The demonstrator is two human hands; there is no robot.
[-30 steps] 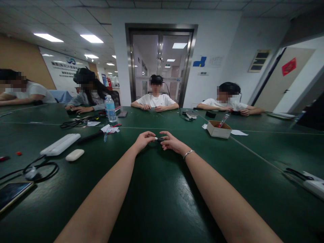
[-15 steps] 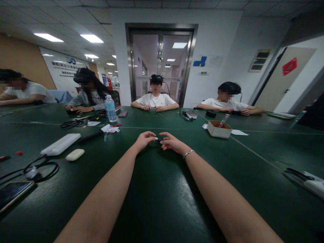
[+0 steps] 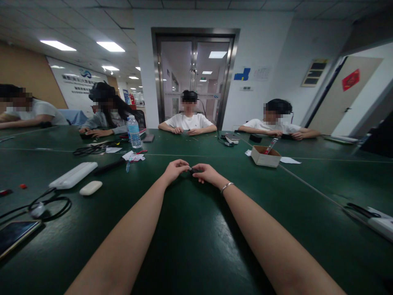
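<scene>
Both arms reach forward over the dark green table (image 3: 196,229). My left hand (image 3: 175,170) pinches the silvery left end of a small dark object (image 3: 191,170) between thumb and fingertips. From the other side my right hand (image 3: 206,173) has its fingers closed on the dark part of the same object, with a silver bracelet at the wrist. The fingertips hide much of the object, and it is too small to make out what it is. The two hands nearly meet around it, just above the tabletop.
On the left are a white power bank (image 3: 73,175), a white oval case (image 3: 91,188), a phone (image 3: 16,235) and cables. A water bottle (image 3: 134,132) stands further back. At the right are a small open box (image 3: 265,157) and a power strip (image 3: 382,223). Several people sit across the table.
My right hand has shifted slightly left, and its raised index finger has come down on the dark object, covering more of it. My left hand has hardly moved.
</scene>
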